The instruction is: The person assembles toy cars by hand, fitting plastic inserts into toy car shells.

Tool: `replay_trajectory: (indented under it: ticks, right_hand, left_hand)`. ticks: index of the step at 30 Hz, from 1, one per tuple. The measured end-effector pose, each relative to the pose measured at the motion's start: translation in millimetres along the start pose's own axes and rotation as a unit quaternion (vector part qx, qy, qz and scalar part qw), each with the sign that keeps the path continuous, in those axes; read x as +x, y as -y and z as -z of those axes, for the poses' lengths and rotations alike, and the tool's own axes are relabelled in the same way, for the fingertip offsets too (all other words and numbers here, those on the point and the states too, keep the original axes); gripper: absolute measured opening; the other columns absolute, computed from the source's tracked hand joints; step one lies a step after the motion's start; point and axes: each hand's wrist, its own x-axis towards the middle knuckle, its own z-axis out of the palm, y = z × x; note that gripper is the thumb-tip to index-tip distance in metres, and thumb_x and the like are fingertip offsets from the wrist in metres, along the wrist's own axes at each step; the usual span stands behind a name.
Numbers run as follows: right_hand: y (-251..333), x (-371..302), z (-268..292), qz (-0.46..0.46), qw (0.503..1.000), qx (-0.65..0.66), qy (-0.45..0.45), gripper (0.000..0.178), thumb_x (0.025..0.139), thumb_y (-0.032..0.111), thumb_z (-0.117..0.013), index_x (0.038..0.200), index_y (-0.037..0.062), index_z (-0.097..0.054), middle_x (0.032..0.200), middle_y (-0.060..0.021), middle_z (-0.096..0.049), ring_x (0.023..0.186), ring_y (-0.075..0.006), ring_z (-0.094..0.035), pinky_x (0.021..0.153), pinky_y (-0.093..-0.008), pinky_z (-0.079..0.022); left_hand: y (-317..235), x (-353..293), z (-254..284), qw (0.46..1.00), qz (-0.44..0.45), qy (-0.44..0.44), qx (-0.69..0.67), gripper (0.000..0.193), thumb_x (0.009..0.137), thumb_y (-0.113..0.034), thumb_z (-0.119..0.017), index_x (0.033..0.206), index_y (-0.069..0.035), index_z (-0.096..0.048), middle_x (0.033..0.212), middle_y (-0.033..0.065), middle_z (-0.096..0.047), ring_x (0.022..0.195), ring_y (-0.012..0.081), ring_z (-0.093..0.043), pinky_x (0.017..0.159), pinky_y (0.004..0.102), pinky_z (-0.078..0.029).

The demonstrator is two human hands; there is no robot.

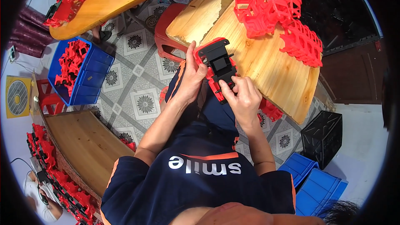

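Note:
Over my lap I hold a red-and-black plastic part (221,64) that looks like a toy car body, tilted lengthwise. A black piece with a square recess sits inside its red shell. My left hand (193,76) grips the left edge, thumb on the rim and fingers behind. My right hand (245,100) is closed at the near right end, thumb and forefinger pressed on the black piece there. To the right on the wooden table (233,43) lie red plastic frames (266,10), and a row of joined red frames (302,43) extends towards me.
At left a blue bin (89,77) holds red parts. Red-and-black parts line a wooden bench (83,141). A red stool (166,31) stands beyond my left hand. A black crate (321,137) and blue bins (318,191) are at right. Other people work at far left.

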Motion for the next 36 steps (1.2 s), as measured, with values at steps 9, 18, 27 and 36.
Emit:
replay_trajectory:
  ticks: [9, 18, 27, 36]
  right_hand:
    - [3.3, -12.8, -14.6, 0.057, 0.998, -0.035, -0.012, 0.029, 0.073, 0.02, -0.082, 0.084, 0.0031, -0.061, 0.072, -0.0069, -0.055, 0.061, -0.0238, -0.059, 0.052, -0.0334, -0.049]
    - [-30.9, 38.3, -19.7, -0.125, 0.957, 0.26, -0.036, 0.03, 0.086, 0.025, -0.071, 0.102, 0.0008, -0.066, 0.087, -0.0128, -0.065, 0.089, -0.0269, -0.062, 0.077, -0.0354, -0.049]
    - [-37.4, 58.3, -42.3, -0.153, 0.807, 0.525, 0.224, 0.079, 0.096, 0.038, -0.055, 0.151, -0.004, -0.016, 0.152, -0.0216, -0.03, 0.14, -0.0267, -0.033, 0.114, -0.0364, -0.027]
    - [2.1, 36.6, -90.3, -0.098, 0.825, 0.527, 0.178, 0.06, 0.095, 0.018, -0.062, 0.144, -0.0052, -0.035, 0.134, -0.0131, -0.05, 0.117, -0.0236, -0.053, 0.101, -0.0347, -0.043]
  left_hand:
    - [-7.3, -4.2, -11.9, 0.997, -0.006, -0.039, 0.068, 0.09, 0.091, -0.036, -0.067, 0.152, -0.011, -0.005, 0.138, 0.0157, -0.04, 0.129, 0.0236, -0.041, 0.108, 0.0379, -0.034]
    - [-4.4, 2.1, -17.8, 0.991, -0.014, 0.013, 0.13, 0.076, 0.092, -0.026, -0.066, 0.148, -0.005, -0.019, 0.132, 0.015, -0.044, 0.123, 0.021, -0.046, 0.104, 0.0352, -0.038]
    - [-31.2, 13.2, -9.5, 0.975, -0.111, -0.157, 0.108, 0.05, 0.094, -0.023, -0.062, 0.133, -0.005, -0.037, 0.118, 0.0086, -0.052, 0.109, 0.0155, -0.05, 0.096, 0.0304, -0.043]
    - [-70.0, -30.3, 22.2, 0.89, -0.294, -0.153, 0.313, 0.136, 0.065, -0.02, -0.085, 0.15, -0.009, 0.021, 0.152, 0.0214, -0.019, 0.143, 0.0268, -0.021, 0.116, 0.039, -0.022]
